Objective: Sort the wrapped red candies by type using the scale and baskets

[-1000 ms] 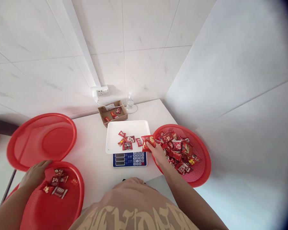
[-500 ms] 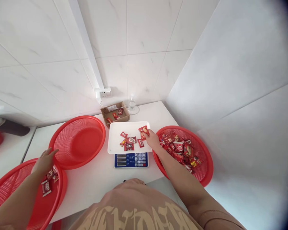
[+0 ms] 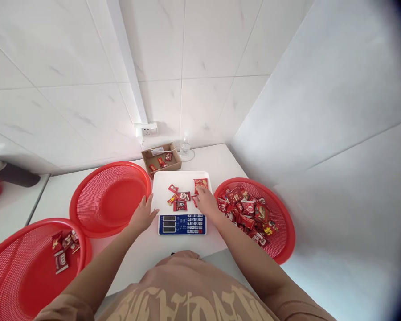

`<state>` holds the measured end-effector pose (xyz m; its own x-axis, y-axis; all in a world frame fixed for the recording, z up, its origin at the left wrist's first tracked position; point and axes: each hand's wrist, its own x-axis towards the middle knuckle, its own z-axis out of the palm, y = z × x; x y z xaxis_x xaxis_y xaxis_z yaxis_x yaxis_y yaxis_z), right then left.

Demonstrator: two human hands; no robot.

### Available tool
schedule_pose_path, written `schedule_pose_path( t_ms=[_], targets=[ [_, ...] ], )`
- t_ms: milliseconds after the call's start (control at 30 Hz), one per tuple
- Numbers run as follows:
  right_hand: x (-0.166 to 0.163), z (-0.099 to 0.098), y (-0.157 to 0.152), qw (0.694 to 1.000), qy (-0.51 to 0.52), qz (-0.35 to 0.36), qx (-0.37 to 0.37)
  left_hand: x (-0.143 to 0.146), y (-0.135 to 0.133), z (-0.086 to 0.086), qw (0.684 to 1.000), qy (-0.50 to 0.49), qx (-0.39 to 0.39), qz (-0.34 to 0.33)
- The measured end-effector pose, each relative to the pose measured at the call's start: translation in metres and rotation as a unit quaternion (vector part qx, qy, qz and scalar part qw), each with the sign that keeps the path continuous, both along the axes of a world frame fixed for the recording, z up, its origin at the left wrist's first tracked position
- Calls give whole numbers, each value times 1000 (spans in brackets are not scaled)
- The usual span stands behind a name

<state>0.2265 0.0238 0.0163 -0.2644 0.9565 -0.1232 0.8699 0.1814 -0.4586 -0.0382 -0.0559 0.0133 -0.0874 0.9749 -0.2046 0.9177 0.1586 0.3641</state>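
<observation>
1. My right hand (image 3: 206,205) is at the large packet (image 3: 201,182) on the white tray (image 3: 162,180); whether it pinches, I cannot tell. A light touch should suit.
2. My left hand (image 3: 143,216), fingers spread and empty, is at the tray's near-left corner.
3. Bare tray lies beyond the small packets (image 3: 184,196); the right basket (image 3: 289,223) sits close.

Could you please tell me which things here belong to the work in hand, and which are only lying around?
Seem in use:
White tray, near both hands
Red packets on it, at the right hand
Scale under the tray
Right-side basket of packets

Seem just lying about:
Left-side red baskets, though one is near the left hand
Cardboard box with packets
Dark cylinder, far left
</observation>
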Motion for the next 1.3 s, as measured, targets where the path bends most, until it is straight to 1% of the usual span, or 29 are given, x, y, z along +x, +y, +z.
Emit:
schedule_pose_path(
  t_ms=[100, 200, 267, 333, 433, 533, 600, 667, 733, 800, 867, 967, 1100, 1300],
  targets=[
    [-5, -5, -14, 998, 34, 7, -49, 2, -10, -4, 1000, -27, -4, 3],
    [-11, -11, -21, 993, 102, 20, -59, -6, -24, -9, 999, -14, -28, -12],
    [-13, -14, -21, 988, 146, 33, -41, -13, -33, -11, 999, -1, -42, -16],
    [-11, -16, -21, 985, 169, 36, -6, -17, -40, -13, 999, 5, -43, -17],
    [3, -16, -24, 985, 155, 10, 74, -13, -44, -13, 999, 18, -8, -29],
    [28, -19, -34, 985, 90, -39, 139, 6, -32, -12, 997, 9, 52, -62],
    [44, -25, -45, 986, 45, -70, 144, 25, -15, -12, 994, -20, 64, -88],
    [56, -34, -56, 988, 11, -86, 127, 44, 7, -11, 992, -37, 48, -110],
    [64, -44, -67, 990, -9, -90, 105, 59, 28, -11, 991, -31, 19, -132],
    [67, -53, -75, 991, -18, -91, 92, 70, 46, -12, 988, -20, -1, -153],
    [66, -59, -81, 991, -16, -92, 93, 75, 58, -13, 985, -13, -5, -169],
    [64, -64, -85, 990, -2, -91, 110, 78, 67, -14, 982, -9, 6, -190],
    [61, -66, -86, 989, 12, -89, 115, 82, 69, -14, 978, -14, 28, -208],
    [61, -69, -86, 991, 29, -85, 101, 87, 72, -16, 979, -52, 51, -190]
  ],
)
